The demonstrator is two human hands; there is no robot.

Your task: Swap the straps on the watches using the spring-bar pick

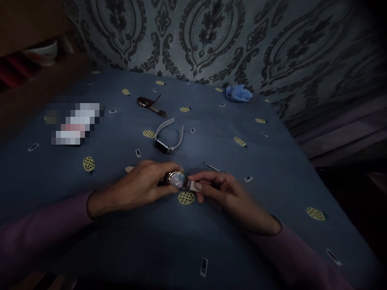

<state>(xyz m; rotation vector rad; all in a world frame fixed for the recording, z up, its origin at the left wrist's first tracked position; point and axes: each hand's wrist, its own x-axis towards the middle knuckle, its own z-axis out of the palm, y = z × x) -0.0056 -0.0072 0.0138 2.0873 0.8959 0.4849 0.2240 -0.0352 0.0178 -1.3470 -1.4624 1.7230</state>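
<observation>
A wristwatch (177, 180) with a round, gold-rimmed face is held between my two hands above the blue patterned tablecloth. My left hand (142, 183) pinches the watch case from the left, thumb and fingers on its edges. On the other side, my right hand (220, 189) grips the strap (190, 185), its thumb on a pale part of it. A thin metal tool (211, 166) lies just beyond my right hand, partly hidden by it. Behind my hands rests a smartwatch (162, 146) with a light band.
Farther back lies a brown-strapped watch (152, 107). A crumpled blue cloth (238, 93) sits by the patterned wall. A blurred-out flat object (77, 125) is at the left, and a bowl (45, 54) stands on a shelf. The tablecloth's edge (329, 189) runs down the right.
</observation>
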